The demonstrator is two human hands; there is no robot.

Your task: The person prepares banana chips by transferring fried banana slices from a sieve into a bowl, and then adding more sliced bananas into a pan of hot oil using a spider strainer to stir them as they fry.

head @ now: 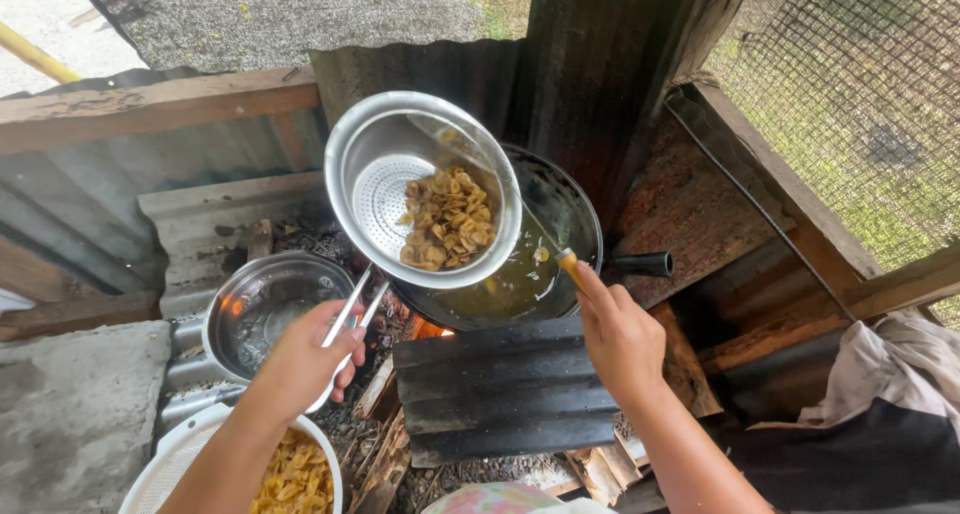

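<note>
Left hand (pixel 310 359) clenches the steel strainer (pixel 420 189) of fried chips (pixel 447 219), draining over the wok (pixel 560 214) — right hand (pixel 620 339) grips what looks like a stick (pixel 570 266) — next, probably a steady carry clear of the oil.

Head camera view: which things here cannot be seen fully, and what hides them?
- Black wok of oil: its left part is behind the round metal strainer of fried chips.
- Yellow-handled tool: its working end is hidden in the oil.
- White basket of chips: cut off by the bottom edge and the left forearm.

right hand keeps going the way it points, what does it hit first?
Likely the oil in the dark wok: the right hand aims its stick up-left toward it, under the tilted strainer. Depth is uncertain.
</note>
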